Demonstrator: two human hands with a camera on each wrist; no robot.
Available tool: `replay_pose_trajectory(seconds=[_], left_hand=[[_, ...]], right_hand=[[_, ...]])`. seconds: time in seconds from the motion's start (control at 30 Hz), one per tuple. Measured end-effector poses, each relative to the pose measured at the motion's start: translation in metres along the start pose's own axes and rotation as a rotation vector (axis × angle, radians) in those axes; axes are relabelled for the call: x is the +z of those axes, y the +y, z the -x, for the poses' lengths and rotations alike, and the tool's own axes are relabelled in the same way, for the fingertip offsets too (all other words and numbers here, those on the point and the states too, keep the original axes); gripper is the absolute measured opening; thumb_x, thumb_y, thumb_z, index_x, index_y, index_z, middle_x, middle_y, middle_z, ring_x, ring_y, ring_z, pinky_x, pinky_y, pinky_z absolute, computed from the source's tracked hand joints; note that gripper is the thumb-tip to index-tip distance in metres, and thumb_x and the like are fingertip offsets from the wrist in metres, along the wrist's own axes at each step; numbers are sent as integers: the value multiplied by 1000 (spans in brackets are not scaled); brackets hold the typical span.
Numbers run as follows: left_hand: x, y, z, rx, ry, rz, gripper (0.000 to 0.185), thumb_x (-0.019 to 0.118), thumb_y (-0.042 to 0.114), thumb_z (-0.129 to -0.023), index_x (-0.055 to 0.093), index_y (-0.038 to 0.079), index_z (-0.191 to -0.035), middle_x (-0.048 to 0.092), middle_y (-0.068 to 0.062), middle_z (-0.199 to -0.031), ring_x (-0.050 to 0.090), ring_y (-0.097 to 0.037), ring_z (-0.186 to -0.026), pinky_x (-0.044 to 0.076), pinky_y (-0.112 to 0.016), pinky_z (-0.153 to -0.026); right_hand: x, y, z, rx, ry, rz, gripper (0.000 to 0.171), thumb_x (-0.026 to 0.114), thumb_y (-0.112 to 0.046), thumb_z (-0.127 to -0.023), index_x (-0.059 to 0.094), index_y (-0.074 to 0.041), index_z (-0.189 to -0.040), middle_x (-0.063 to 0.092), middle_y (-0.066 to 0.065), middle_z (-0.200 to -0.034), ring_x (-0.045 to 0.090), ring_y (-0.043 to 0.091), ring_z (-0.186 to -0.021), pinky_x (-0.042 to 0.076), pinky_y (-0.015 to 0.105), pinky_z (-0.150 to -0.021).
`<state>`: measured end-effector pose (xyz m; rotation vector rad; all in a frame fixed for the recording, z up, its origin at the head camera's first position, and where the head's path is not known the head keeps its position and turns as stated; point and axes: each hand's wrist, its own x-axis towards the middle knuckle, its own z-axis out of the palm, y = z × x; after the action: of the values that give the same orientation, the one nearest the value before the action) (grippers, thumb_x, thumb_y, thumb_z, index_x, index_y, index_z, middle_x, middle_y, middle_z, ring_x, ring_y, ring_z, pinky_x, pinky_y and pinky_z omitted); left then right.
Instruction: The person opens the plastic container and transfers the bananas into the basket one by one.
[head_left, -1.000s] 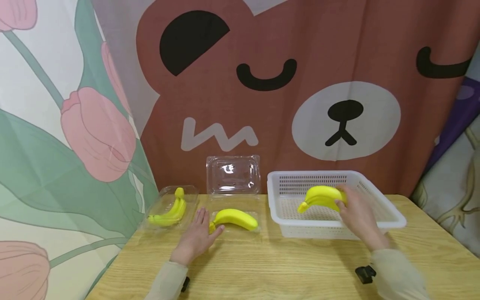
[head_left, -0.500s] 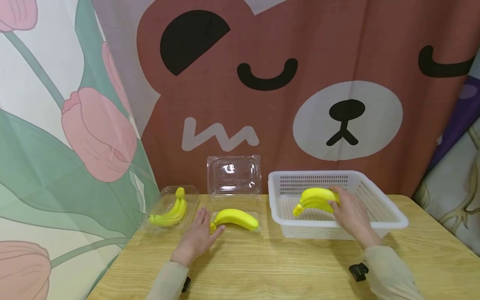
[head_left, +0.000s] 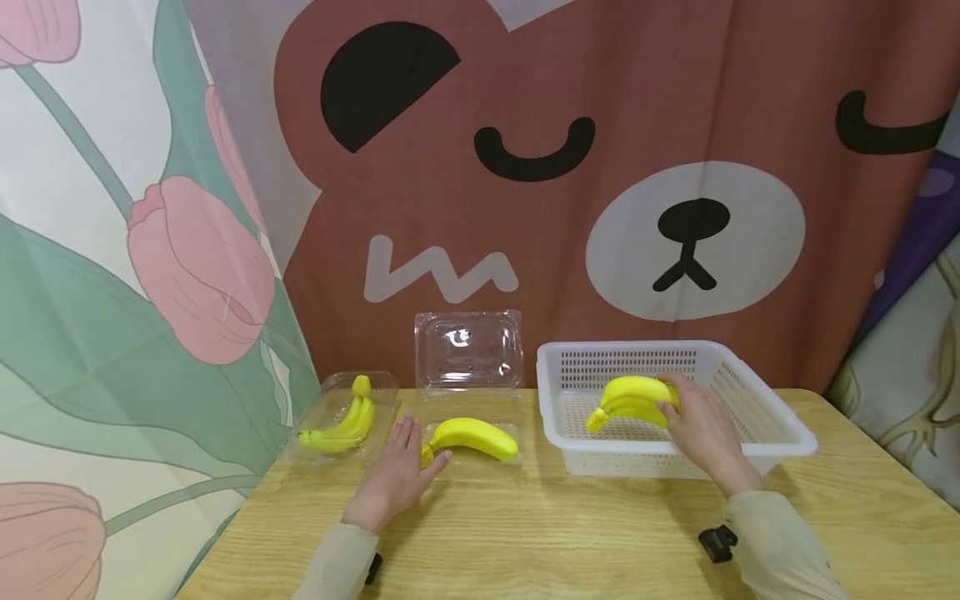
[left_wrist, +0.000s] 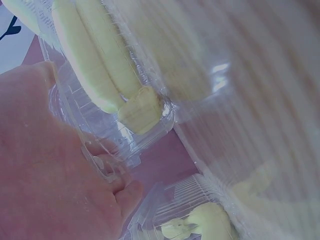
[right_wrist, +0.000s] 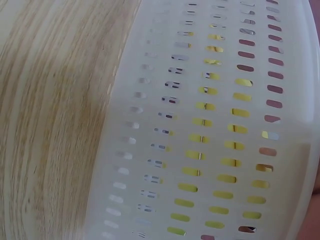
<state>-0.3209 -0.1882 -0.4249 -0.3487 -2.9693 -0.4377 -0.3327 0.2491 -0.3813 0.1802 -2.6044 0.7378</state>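
Note:
My right hand (head_left: 701,429) grips a bunch of yellow bananas (head_left: 633,398) by its tip end, over the white slotted basket (head_left: 660,462). Yellow shows through the basket wall (right_wrist: 210,125) in the right wrist view, where most of my hand is hidden. My left hand (head_left: 393,475) lies with fingers straight and thumb spread at the near left corner of an open clear plastic clamshell box (head_left: 468,350). Another banana bunch (head_left: 472,437) lies in that box, its stem beside my thumb. The left wrist view shows this bunch (left_wrist: 100,55) beyond the box's clear wall.
Farther left, a second clear box (head_left: 386,379) contains a banana bunch (head_left: 348,425). Everything stands on a wooden table (head_left: 525,533). Behind it hangs a curtain (head_left: 555,250) with a bear print, and a tulip-print cloth (head_left: 195,267) hangs at left.
My right hand has shifted a little left over the basket with the banana bunch, then stayed still for the last half second. The left hand has kept its place at the box.

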Motion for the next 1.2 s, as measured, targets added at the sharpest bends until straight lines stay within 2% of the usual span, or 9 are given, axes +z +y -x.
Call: replay_pose_trajectory(seconds=[0.13, 0.33, 0.53, 0.77, 1.2], left_hand=[[0, 0, 1, 3, -1, -2, 91, 39, 62, -99, 21, -10, -152, 8, -25, -160, 7, -38, -148, 14, -48, -118], [0, 0, 1, 2, 3, 8, 90, 40, 61, -99, 22, -10, -151, 9, -26, -160, 8, -39, -147, 15, -49, -118], [0, 0, 1, -1, -4, -6, 96, 34, 68, -97, 21, -9, -152, 8, -25, -160, 6, -37, -148, 14, -48, -118], [-1, 2, 0, -4, -3, 8, 90, 40, 61, -99, 21, -9, -152, 7, -25, -160, 6, -37, -148, 14, -49, -118], [-1, 2, 0, -13, -7, 16, 90, 40, 61, -99, 20, -9, -152, 6, -24, -160, 5, -37, -148, 14, -49, -118]], right_hand=[[0, 0, 0, 3, 2, 3, 45, 60, -10, -98, 47, 4, -139, 55, 30, -127, 56, 44, -104, 47, 58, -81], [1, 0, 0, 27, -12, 1, 50, 61, -17, -98, 45, 4, -140, 49, 31, -136, 46, 52, -120, 39, 67, -94], [1, -1, -1, 51, -18, 8, 51, 60, -19, -98, 45, 3, -141, 47, 31, -138, 44, 52, -122, 37, 68, -96], [2, -1, -1, 56, -17, 15, 51, 60, -19, -98, 45, 3, -142, 46, 31, -139, 43, 52, -123, 36, 68, -97], [3, -5, 0, 14, 24, 53, 48, 60, -15, -98, 46, 5, -140, 48, 30, -137, 46, 50, -121, 38, 66, -97]])
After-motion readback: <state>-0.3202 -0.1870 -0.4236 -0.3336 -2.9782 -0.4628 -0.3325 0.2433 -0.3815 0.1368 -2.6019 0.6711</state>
